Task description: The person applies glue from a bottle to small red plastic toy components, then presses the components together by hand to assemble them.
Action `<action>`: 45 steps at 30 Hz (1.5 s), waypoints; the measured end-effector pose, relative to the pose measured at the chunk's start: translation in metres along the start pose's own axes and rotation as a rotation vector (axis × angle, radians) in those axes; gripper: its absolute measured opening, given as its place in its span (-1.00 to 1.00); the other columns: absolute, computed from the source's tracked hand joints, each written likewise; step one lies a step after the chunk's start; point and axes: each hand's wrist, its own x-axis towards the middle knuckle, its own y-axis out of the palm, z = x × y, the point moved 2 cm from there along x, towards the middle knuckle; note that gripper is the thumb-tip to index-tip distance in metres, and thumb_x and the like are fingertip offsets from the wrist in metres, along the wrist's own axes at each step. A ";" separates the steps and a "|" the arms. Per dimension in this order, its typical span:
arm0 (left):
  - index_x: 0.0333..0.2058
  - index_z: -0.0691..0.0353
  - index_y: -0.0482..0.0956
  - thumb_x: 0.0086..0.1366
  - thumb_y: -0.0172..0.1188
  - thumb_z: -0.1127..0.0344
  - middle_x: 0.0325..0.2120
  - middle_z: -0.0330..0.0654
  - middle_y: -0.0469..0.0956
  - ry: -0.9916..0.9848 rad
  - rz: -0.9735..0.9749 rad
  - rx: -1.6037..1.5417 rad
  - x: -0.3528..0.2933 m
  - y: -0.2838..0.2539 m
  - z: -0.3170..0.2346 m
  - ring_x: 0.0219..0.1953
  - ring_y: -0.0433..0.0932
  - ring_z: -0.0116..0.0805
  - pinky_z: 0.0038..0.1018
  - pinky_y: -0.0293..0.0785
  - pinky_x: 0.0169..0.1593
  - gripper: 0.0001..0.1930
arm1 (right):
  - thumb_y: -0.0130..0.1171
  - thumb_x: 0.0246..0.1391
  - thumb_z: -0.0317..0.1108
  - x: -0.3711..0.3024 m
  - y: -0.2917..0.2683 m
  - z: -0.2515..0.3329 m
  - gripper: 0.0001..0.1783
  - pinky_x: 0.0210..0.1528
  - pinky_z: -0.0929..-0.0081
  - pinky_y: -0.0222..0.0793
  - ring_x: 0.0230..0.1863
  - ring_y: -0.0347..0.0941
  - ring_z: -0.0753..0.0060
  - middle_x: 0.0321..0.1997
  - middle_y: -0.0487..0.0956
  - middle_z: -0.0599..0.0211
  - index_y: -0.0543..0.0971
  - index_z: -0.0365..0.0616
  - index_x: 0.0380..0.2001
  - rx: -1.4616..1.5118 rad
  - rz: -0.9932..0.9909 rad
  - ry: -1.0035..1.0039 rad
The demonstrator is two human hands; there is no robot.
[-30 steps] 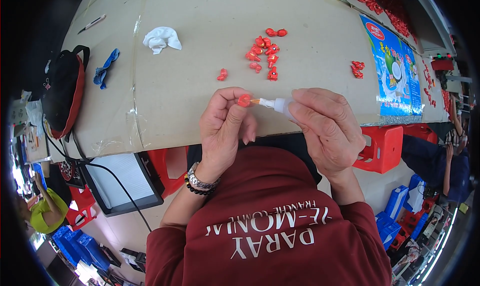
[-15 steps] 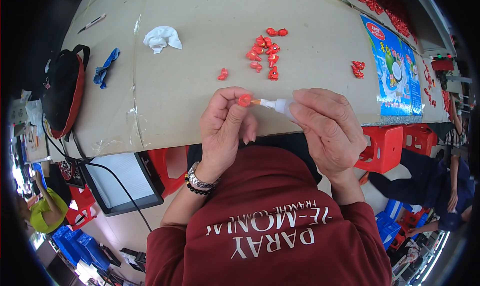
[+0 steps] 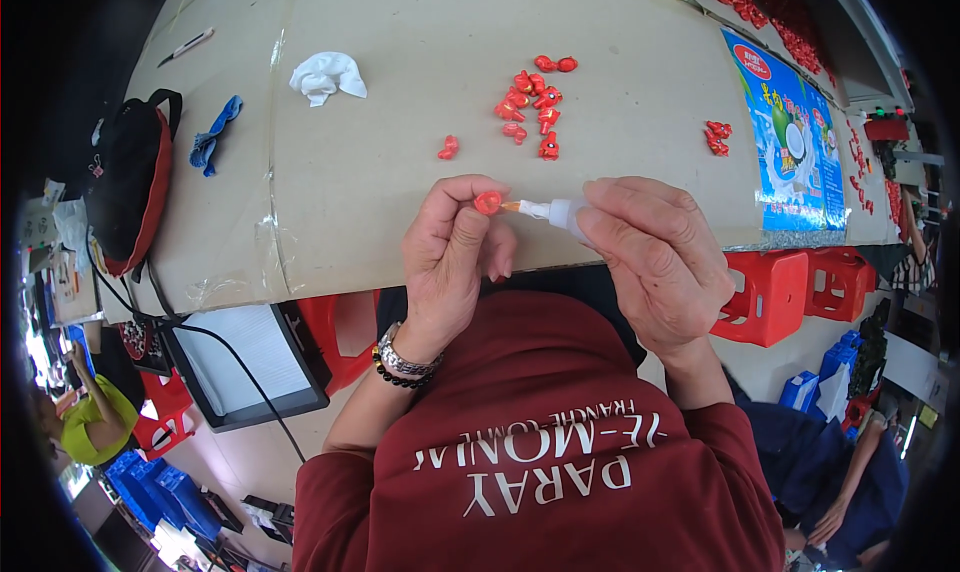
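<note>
Between thumb and forefinger, my left hand (image 3: pixel 452 247) pinches a small red hollow plastic part (image 3: pixel 488 203), its opening turned toward the right. My right hand (image 3: pixel 660 257) grips a white squeeze glue bottle (image 3: pixel 567 215) with a white-wrapped neck and a thin orange-brown tip. That tip sits at the red part's edge; whether it touches inside I cannot tell. Beyond my hands a loose group of small red figure pieces (image 3: pixel 517 99) lies on the table. One pinkish-red piece (image 3: pixel 448 148) lies apart from them, just past my left hand.
The covered table (image 3: pixel 400 102) bears a crumpled white tissue (image 3: pixel 327 77), a blue cloth strip (image 3: pixel 214 137), a pen-like tool (image 3: pixel 186 47) and a black-red bag (image 3: pixel 137 187). Right are more red pieces (image 3: pixel 717 138) and a blue printed sheet (image 3: pixel 785 132). Red stools (image 3: pixel 765 297) stand below; a co-worker (image 3: pixel 830 472) is at lower right.
My hands and the bottle keep nearly the same place, with the tip still at the red part. The co-worker at the right has shifted down toward the lower right.
</note>
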 end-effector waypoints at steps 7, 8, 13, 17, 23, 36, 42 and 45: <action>-0.12 0.29 0.39 0.43 -0.08 0.25 -0.54 -0.34 0.40 0.000 0.002 0.004 0.000 0.000 -0.001 -0.65 0.33 -0.65 -0.72 0.23 -0.59 -0.77 | 0.25 -0.43 -0.62 0.000 0.002 -0.001 -0.63 -0.37 0.41 0.51 -0.33 0.54 0.17 -0.33 0.57 0.19 0.61 -0.27 -0.36 0.011 -0.007 -0.010; -0.12 0.29 0.39 0.43 -0.08 0.25 -0.53 -0.34 0.40 -0.002 0.000 0.008 0.000 0.000 -0.001 -0.65 0.33 -0.65 -0.73 0.23 -0.59 -0.77 | 0.25 -0.43 -0.61 0.000 0.002 -0.001 -0.64 -0.37 0.41 0.51 -0.33 0.54 0.17 -0.33 0.57 0.19 0.61 -0.27 -0.36 0.012 -0.003 -0.010; -0.11 0.29 0.39 0.43 -0.08 0.25 -0.54 -0.34 0.40 0.000 0.014 0.014 0.000 -0.001 0.000 -0.64 0.33 -0.65 -0.73 0.23 -0.59 -0.77 | 0.24 -0.42 -0.61 0.000 0.003 0.000 -0.64 -0.37 0.41 0.51 -0.34 0.54 0.18 -0.34 0.57 0.20 0.61 -0.27 -0.36 0.006 -0.011 -0.008; -0.11 0.29 0.38 0.43 -0.08 0.25 -0.55 -0.34 0.39 0.000 0.012 0.017 0.000 -0.001 -0.001 -0.64 0.33 -0.65 -0.72 0.23 -0.59 -0.77 | 0.25 -0.42 -0.61 0.001 0.003 0.000 -0.64 -0.37 0.42 0.51 -0.34 0.54 0.18 -0.34 0.57 0.20 0.61 -0.28 -0.36 0.010 -0.002 -0.011; -0.11 0.29 0.38 0.44 -0.09 0.25 -0.57 -0.34 0.38 -0.010 0.017 0.005 0.000 -0.001 -0.001 -0.64 0.32 -0.64 -0.71 0.24 -0.58 -0.77 | 0.25 -0.43 -0.61 0.000 0.003 0.001 -0.63 -0.38 0.42 0.51 -0.33 0.54 0.18 -0.34 0.57 0.19 0.60 -0.28 -0.36 0.008 -0.003 -0.009; -0.12 0.32 0.36 0.41 -0.03 0.27 -0.50 -0.29 0.42 0.004 -0.040 0.001 0.001 -0.001 0.000 -0.65 0.33 -0.63 -0.70 0.24 -0.59 -0.77 | 0.24 -0.42 -0.58 0.003 -0.004 0.002 -0.67 -0.35 0.42 0.52 -0.32 0.55 0.17 -0.35 0.58 0.20 0.61 -0.26 -0.40 -0.007 -0.004 0.024; -0.12 0.33 0.33 0.36 0.03 0.38 -0.35 -0.20 0.50 -0.013 -0.081 -0.005 -0.001 0.000 -0.003 -0.64 0.36 -0.60 -0.69 0.27 -0.59 -0.81 | 0.35 -0.29 -0.67 0.000 -0.010 0.003 -0.69 -0.26 0.45 0.52 -0.25 0.55 0.19 -0.27 0.60 0.16 0.60 -0.29 -0.34 -0.017 0.051 0.082; -0.12 0.33 0.32 0.34 0.06 0.42 -0.31 -0.17 0.50 0.009 -0.055 -0.007 -0.001 -0.002 -0.002 -0.64 0.36 -0.60 -0.69 0.27 -0.59 -0.81 | 0.35 -0.30 -0.67 0.001 -0.009 0.002 -0.68 -0.26 0.45 0.52 -0.25 0.55 0.20 -0.27 0.60 0.16 0.60 -0.28 -0.34 -0.012 0.052 0.086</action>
